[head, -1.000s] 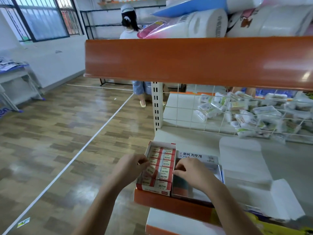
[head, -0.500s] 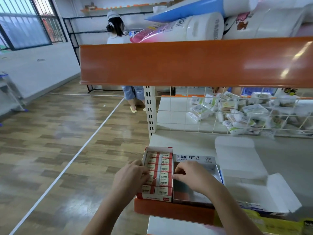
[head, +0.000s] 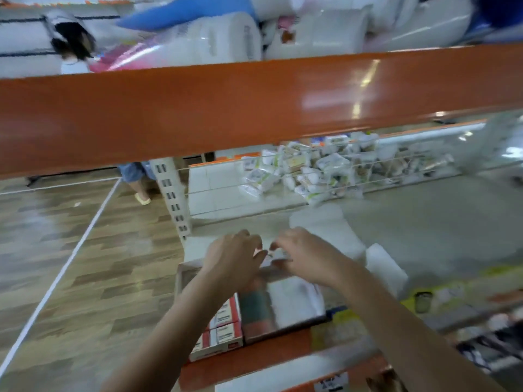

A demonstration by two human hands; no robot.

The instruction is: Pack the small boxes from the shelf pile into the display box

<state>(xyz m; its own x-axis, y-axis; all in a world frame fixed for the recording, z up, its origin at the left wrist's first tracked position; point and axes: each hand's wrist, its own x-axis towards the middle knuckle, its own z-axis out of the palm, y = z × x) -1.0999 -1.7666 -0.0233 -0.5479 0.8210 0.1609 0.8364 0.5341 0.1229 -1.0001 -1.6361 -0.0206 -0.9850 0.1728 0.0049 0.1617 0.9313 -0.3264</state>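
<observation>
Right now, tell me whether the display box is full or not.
Not full. The display box shows small boxes only in its left column; the right side looks bare.

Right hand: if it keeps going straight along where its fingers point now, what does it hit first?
The right hand points left, at the left hand, whose fingertips are almost against it above the display box. It would likely meet those fingers first. The frame is blurred, so depth is uncertain.
</observation>
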